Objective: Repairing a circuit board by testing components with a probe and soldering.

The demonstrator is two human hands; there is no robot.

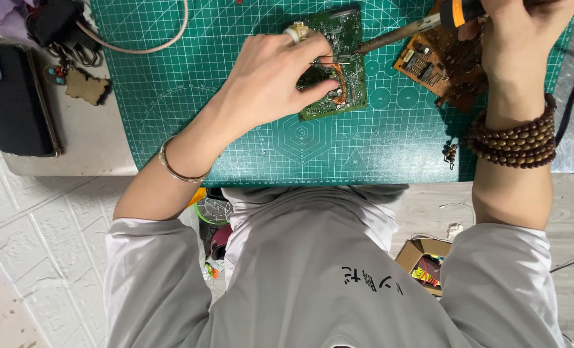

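Green gridded cutting mat [171,96] covers the worktop [74,154], matte, ruled. Left hand [271,84] presses down on the green circuit board [348,38] at mat centre, fingers curled narrow over it. Right hand [522,38] clasps the soldering iron [396,37]; metal tip touches board. Brown circuit board [429,61] just beside.

Green gridded cutting mat [171,84], green circuit board [345,38], brown circuit board [429,61].
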